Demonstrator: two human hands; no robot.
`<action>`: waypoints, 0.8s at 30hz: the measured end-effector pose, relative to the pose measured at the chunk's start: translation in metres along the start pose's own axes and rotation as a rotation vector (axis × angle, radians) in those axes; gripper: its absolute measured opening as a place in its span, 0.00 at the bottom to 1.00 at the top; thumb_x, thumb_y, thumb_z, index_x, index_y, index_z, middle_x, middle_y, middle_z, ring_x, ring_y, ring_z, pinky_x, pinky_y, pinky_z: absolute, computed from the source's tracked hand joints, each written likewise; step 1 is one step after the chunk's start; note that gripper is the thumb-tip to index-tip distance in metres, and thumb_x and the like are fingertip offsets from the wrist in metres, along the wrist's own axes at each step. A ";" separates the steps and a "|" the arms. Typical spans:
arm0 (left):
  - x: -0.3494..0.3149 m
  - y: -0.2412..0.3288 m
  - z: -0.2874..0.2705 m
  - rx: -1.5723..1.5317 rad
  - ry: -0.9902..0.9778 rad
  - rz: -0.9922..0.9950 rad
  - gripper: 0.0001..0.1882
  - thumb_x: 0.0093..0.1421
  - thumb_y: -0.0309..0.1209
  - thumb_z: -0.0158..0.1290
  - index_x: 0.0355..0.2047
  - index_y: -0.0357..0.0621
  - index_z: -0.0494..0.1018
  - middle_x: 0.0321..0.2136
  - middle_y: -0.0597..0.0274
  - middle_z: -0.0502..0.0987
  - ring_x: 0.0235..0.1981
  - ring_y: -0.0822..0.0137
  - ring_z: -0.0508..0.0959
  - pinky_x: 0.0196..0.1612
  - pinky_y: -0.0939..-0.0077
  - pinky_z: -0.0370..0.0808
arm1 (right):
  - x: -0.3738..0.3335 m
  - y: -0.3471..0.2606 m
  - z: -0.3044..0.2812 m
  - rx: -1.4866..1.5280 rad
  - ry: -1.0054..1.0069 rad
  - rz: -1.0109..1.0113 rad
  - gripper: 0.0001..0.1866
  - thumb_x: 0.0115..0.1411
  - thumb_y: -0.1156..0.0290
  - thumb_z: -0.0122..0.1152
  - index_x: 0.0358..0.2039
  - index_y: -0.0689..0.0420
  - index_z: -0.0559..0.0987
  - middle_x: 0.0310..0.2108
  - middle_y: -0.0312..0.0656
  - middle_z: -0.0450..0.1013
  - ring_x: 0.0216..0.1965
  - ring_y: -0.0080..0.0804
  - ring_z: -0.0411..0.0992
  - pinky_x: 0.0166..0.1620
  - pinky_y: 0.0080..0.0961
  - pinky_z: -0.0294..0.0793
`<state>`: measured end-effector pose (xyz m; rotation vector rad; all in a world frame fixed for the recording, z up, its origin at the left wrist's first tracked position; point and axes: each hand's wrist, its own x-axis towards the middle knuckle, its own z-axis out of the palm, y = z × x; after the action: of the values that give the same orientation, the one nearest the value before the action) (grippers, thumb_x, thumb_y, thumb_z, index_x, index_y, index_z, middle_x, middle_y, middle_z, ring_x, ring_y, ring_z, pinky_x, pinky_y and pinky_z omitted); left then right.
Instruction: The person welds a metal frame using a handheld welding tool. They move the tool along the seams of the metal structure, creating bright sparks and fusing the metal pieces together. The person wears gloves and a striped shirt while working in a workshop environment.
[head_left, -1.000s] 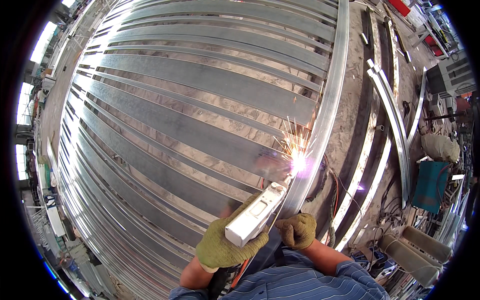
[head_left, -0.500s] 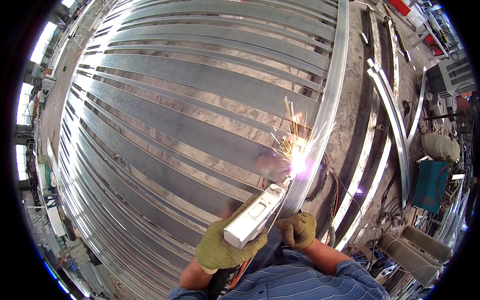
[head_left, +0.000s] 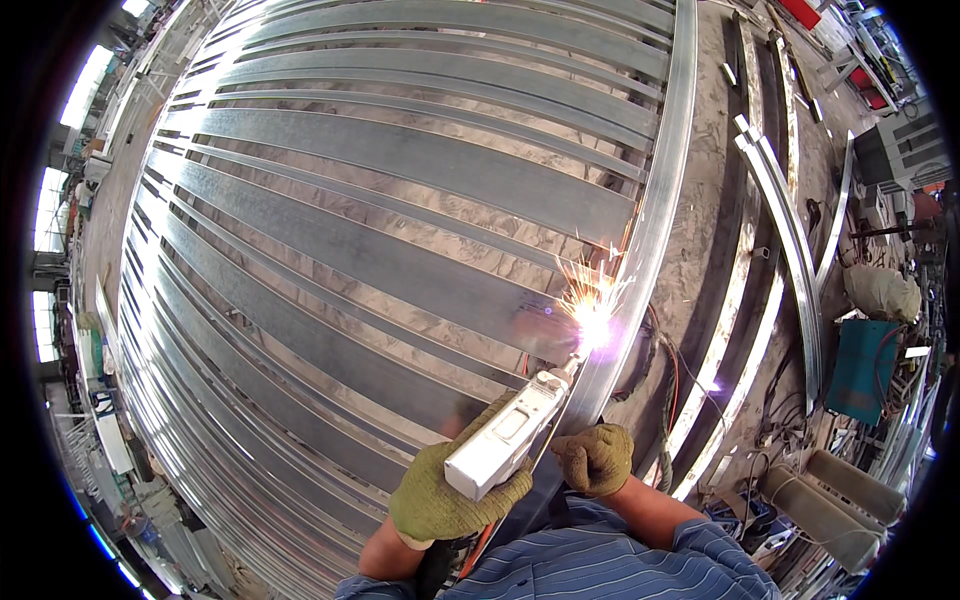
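Observation:
My left hand (head_left: 445, 495), in an olive-green work glove, is wrapped around the body of a white hand-held welding gun (head_left: 508, 435). The gun's nozzle points away from me at the inner side of a long metal edge rail (head_left: 655, 230). A bright glare with orange sparks (head_left: 592, 305) hides the nozzle's contact point, where a wide flat metal bar (head_left: 400, 265) meets the rail. My right hand (head_left: 598, 460), gloved alike, is curled closed beside the near part of the rail, with nothing visible in its fingers.
Parallel metal bars form a large grid across the left and middle. Right of the rail, long beams (head_left: 735, 300) and loose curved-looking metal profiles (head_left: 785, 220) lie on the floor. Cables (head_left: 665, 400) hang near the rail. A teal box (head_left: 860, 370) and brown cylinders (head_left: 830, 510) stand at right.
The welding gun has shifted very slightly left and toward me, and the spark spray is smaller and lower. My right hand stays in about the same place.

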<state>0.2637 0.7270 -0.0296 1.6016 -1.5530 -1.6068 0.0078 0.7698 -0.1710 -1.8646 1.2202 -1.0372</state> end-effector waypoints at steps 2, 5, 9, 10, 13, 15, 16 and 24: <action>0.000 0.001 -0.001 -0.037 -0.008 -0.012 0.29 0.63 0.38 0.73 0.62 0.43 0.80 0.45 0.55 0.90 0.42 0.61 0.91 0.44 0.69 0.86 | -0.002 0.002 0.001 -0.011 0.002 -0.016 0.08 0.58 0.74 0.69 0.37 0.47 0.89 0.26 0.36 0.81 0.22 0.38 0.79 0.26 0.36 0.76; 0.000 0.001 -0.002 -0.023 -0.024 0.006 0.31 0.63 0.32 0.73 0.65 0.38 0.78 0.43 0.58 0.91 0.43 0.69 0.90 0.45 0.73 0.86 | -0.001 0.002 0.001 -0.023 0.007 -0.029 0.08 0.58 0.74 0.69 0.37 0.47 0.89 0.26 0.36 0.81 0.22 0.39 0.79 0.26 0.36 0.76; -0.001 0.003 -0.001 -0.023 -0.029 -0.001 0.32 0.63 0.29 0.73 0.66 0.36 0.77 0.43 0.60 0.91 0.43 0.73 0.90 0.45 0.74 0.86 | -0.001 0.002 -0.003 -0.039 -0.062 -0.015 0.08 0.58 0.74 0.69 0.37 0.48 0.89 0.26 0.36 0.81 0.22 0.39 0.79 0.26 0.36 0.75; -0.001 0.003 -0.002 -0.007 -0.030 0.011 0.32 0.63 0.29 0.73 0.66 0.36 0.77 0.43 0.60 0.91 0.43 0.73 0.90 0.45 0.74 0.87 | -0.001 0.002 -0.002 -0.036 -0.053 -0.013 0.08 0.58 0.74 0.69 0.37 0.48 0.89 0.26 0.36 0.81 0.22 0.39 0.79 0.26 0.36 0.75; -0.001 0.004 -0.004 0.028 -0.031 0.042 0.32 0.63 0.32 0.73 0.66 0.38 0.77 0.44 0.58 0.90 0.43 0.69 0.90 0.45 0.72 0.86 | -0.002 0.002 -0.001 -0.032 -0.031 -0.010 0.08 0.58 0.75 0.69 0.37 0.47 0.89 0.26 0.36 0.80 0.22 0.39 0.79 0.26 0.36 0.75; -0.002 0.005 -0.003 0.041 -0.021 0.041 0.31 0.64 0.38 0.71 0.65 0.43 0.78 0.47 0.55 0.89 0.42 0.59 0.91 0.44 0.68 0.86 | -0.001 0.001 -0.001 -0.016 -0.033 -0.012 0.08 0.58 0.75 0.69 0.37 0.47 0.89 0.26 0.35 0.80 0.22 0.38 0.79 0.26 0.35 0.75; -0.003 0.006 -0.003 0.021 -0.018 0.026 0.31 0.64 0.38 0.71 0.66 0.43 0.78 0.47 0.54 0.89 0.42 0.59 0.91 0.44 0.68 0.86 | -0.002 0.002 0.000 -0.020 -0.025 -0.014 0.08 0.58 0.75 0.70 0.37 0.47 0.89 0.26 0.35 0.80 0.22 0.38 0.79 0.26 0.35 0.75; -0.005 0.003 0.000 -0.071 -0.012 -0.025 0.32 0.64 0.38 0.71 0.67 0.43 0.77 0.47 0.54 0.89 0.41 0.58 0.90 0.44 0.68 0.86 | 0.007 -0.005 -0.003 -0.015 -0.029 0.000 0.07 0.64 0.75 0.63 0.34 0.50 0.88 0.21 0.39 0.78 0.19 0.42 0.78 0.25 0.39 0.74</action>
<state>0.2636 0.7304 -0.0244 1.5833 -1.4705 -1.6686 0.0089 0.7647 -0.1632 -1.8845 1.2139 -1.0004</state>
